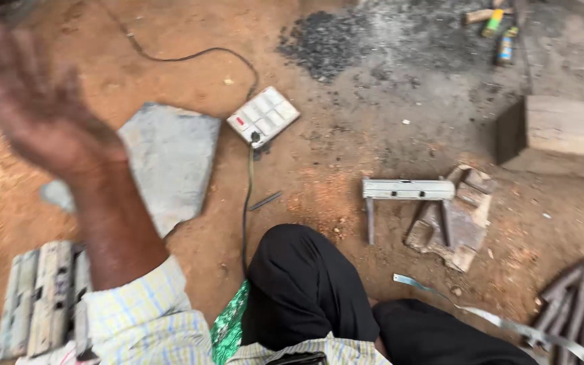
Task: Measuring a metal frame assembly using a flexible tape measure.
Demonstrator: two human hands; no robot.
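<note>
Head view is showing an outdoor work spot on bare ground [346, 169]: reddish dirt at left, grey ash and a dark charcoal pile [326, 42] toward the top. No raised surface is showing; everything is lying on the ground.

The left hand [32, 101] is hanging raised at upper left, blurred, fingers spread open and holding nothing. Its forearm is coming out of a checked sleeve [143, 318]. The right hand is not showing.

Nearest under the left hand, a flat grey slab [170, 159] is lying on the dirt, its pointed end facing lower right. At lower left, metal bars [42, 297] are lying side by side, long axes running roughly away from the person.

A white socket box [263, 115] is sitting tilted just beside the slab's upper right corner, with a black cable [246, 203] running from it down toward the person's knee [299, 270].

At centre right, a pale metal bar [408, 189] is lying with its long axis left to right, touching stone pieces [457, 223]. A thin strip [495, 318] is running diagonally to lower right. A wooden block [562, 128] is sitting at right.
</note>
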